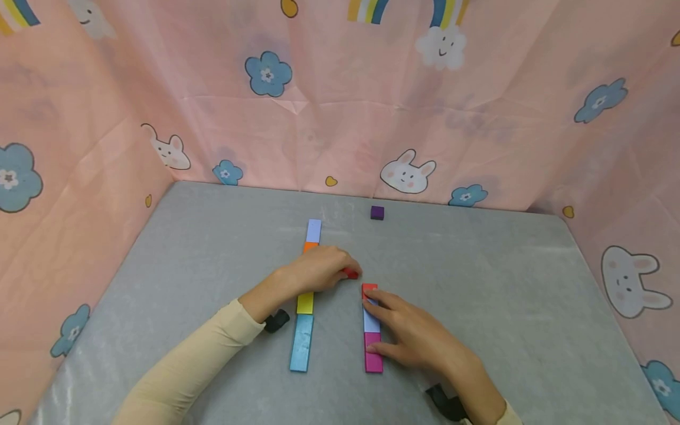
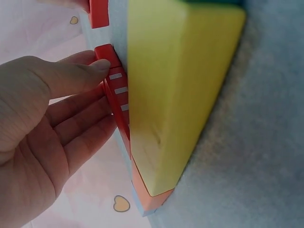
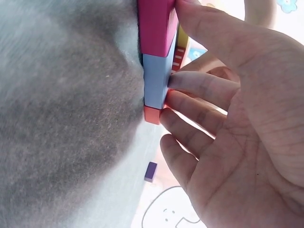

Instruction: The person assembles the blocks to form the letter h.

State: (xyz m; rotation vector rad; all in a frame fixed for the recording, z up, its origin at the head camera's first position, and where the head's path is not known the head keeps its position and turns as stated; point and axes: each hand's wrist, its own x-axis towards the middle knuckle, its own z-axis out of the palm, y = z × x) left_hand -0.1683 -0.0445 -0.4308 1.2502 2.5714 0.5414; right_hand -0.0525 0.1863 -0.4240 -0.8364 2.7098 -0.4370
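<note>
My left hand pinches a red block with white dashes between thumb and fingers, in the space between two rows of blocks. Under its wrist runs the left row: lavender, orange, yellow and blue blocks end to end, with the middle stretch hidden by the hand. My right hand rests along the right row, fingers fairly straight. Its fingertips touch near the red block and the light blue block, its thumb the magenta block.
A small purple block stands alone near the back edge of the grey tabletop. A pink printed cloth rises behind the table and along both sides. Black straps show at the wrists.
</note>
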